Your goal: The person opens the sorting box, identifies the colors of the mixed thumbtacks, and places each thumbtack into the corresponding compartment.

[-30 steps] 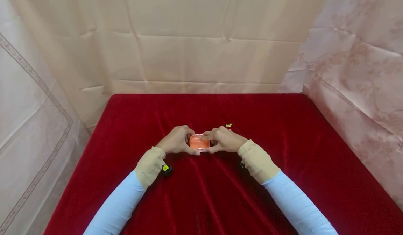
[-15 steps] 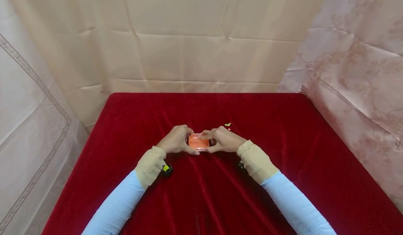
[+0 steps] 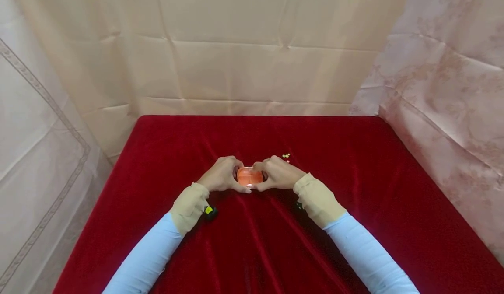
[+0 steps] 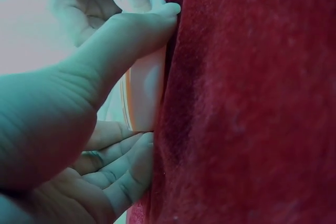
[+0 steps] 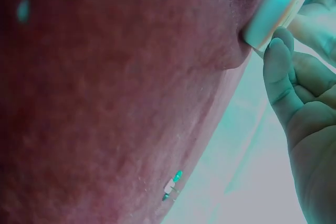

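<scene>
A small orange pill box (image 3: 250, 177) with a rounded rectangular outline and dividing lines inside lies on the red cloth at the middle of the table. Around its left side curves my left hand (image 3: 221, 174), thumb along the near edge and fingers at the far edge. My right hand (image 3: 280, 173) pinches the right end, its thumb and index fingertip meeting at the rim in the right wrist view. Seen from the left wrist, the white side wall of the pill box (image 4: 146, 93) stands against the cloth between thumb and fingers.
Several small yellow-green pieces (image 3: 286, 155) and an orange piece (image 3: 288, 161) lie on the cloth just beyond the right hand. Red velvet (image 3: 334, 241) covers the table, with folds in front. Curtains (image 3: 252, 75) hang behind and at both sides.
The right index finger has drawn back from over the top of the pill box to its right rim. The left hand keeps its grip and the box stays in place.
</scene>
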Demonstrator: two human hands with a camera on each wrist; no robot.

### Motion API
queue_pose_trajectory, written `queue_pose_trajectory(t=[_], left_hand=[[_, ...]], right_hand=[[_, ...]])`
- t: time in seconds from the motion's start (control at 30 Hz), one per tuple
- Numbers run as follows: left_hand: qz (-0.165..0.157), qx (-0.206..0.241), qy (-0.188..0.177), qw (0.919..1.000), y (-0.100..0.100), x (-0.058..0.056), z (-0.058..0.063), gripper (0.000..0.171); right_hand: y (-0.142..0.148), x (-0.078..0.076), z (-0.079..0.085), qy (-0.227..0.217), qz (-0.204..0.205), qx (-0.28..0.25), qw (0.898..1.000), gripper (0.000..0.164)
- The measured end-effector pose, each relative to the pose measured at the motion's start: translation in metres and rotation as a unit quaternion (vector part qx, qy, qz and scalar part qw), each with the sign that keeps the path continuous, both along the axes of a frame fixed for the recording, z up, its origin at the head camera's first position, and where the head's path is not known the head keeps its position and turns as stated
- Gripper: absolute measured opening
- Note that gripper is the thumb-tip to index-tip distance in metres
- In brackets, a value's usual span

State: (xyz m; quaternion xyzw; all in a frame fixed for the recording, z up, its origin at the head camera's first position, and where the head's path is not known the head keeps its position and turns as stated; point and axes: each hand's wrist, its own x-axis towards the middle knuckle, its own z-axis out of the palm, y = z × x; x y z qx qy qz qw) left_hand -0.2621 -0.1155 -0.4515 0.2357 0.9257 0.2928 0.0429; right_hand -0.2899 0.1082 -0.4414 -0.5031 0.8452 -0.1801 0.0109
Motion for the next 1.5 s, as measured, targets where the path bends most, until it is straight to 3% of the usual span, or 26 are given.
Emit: queue_pose_trajectory(t=[0.33, 0.57, 0.73, 1.03, 1.23, 1.33, 1.5], left_hand=[[0.009, 0.001, 0.009, 0.9999, 0.004, 0.003, 0.000, 0.052], [0.002, -0.024, -0.006, 0.9997, 0.004, 0.005, 0.001, 0.067], [0.016, -0.028, -0.027, 0.9991, 0.003, 0.002, 0.003, 0.070], [0.026, -0.002, -0.070, 0.9972, 0.003, 0.002, -0.003, 0.073], [0.031, 0.005, -0.066, 0.9973, 0.006, 0.004, -0.004, 0.074], [0.039, 0.003, -0.069, 0.9968, 0.006, 0.004, -0.003, 0.075], [0.043, 0.003, -0.079, 0.9960, 0.006, 0.004, -0.003, 0.074]], right_hand=[[0.002, -0.001, -0.003, -0.047, 0.002, -0.035, 0.998, 0.021], [0.003, -0.005, 0.010, -0.068, -0.036, -0.092, 0.993, 0.016], [0.005, -0.009, 0.014, -0.092, -0.053, -0.088, 0.991, 0.018], [0.008, -0.017, 0.003, -0.201, -0.132, -0.172, 0.955, 0.028], [0.005, -0.021, 0.002, -0.257, -0.158, -0.215, 0.929, 0.031], [0.004, -0.022, 0.001, -0.269, -0.158, -0.227, 0.923, 0.032], [0.004, -0.021, 0.002, -0.273, -0.163, -0.224, 0.921, 0.030]])
